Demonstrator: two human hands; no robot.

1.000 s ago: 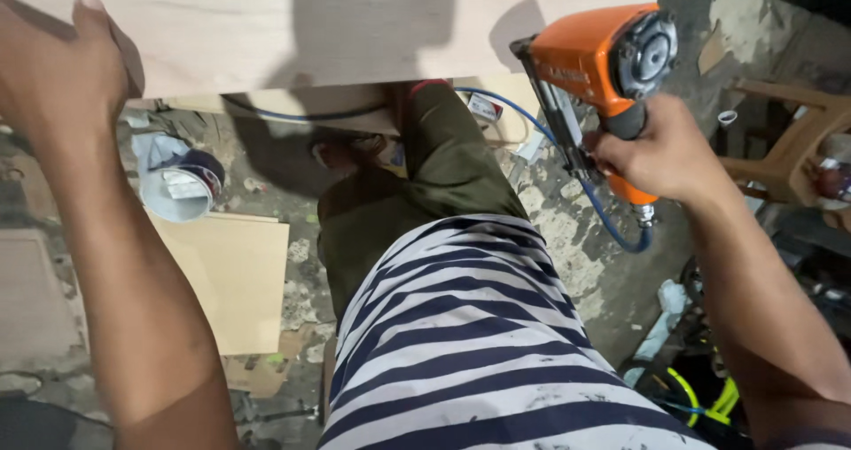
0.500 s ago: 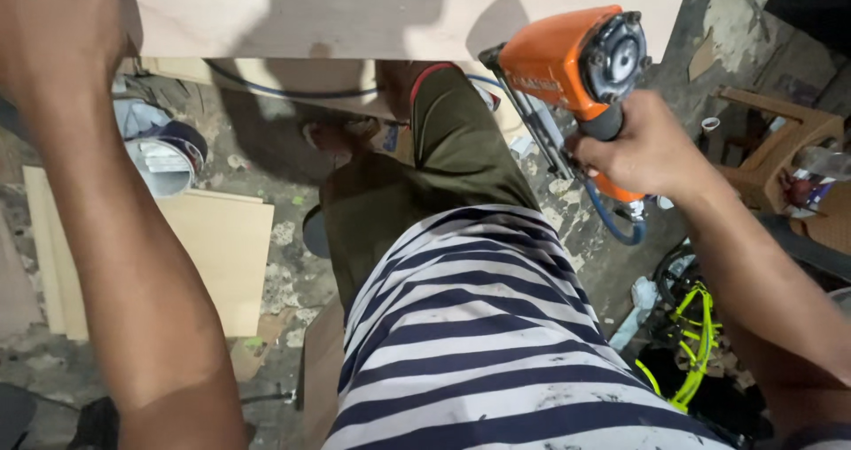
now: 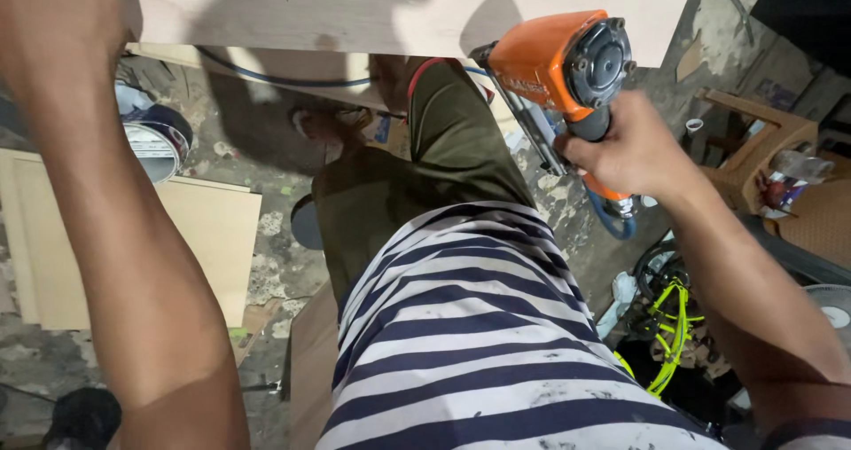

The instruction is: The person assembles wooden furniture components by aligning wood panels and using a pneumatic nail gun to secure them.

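Note:
My right hand (image 3: 634,148) grips the handle of an orange pneumatic nail gun (image 3: 563,60), its nose close to the near edge of a large pale plywood board (image 3: 355,7) across the top of the view. A blue air hose (image 3: 612,219) hangs from the gun's handle. My left hand (image 3: 58,15) rests on the board at the upper left, fingers partly out of view. Below me I see my striped shirt (image 3: 470,344) and olive trouser leg (image 3: 425,166), the foot (image 3: 332,126) under the board's edge.
A flat beige panel (image 3: 204,237) lies on the rough concrete floor at left, beside a round tin (image 3: 155,140). A blue hose (image 3: 284,78) runs under the board. At right stand a brown plastic chair (image 3: 762,148) and yellow-green coiled hose (image 3: 674,335).
The view has shifted down and left. My right hand has carried the nail gun a little nearer the board's edge. My left hand stays on the board.

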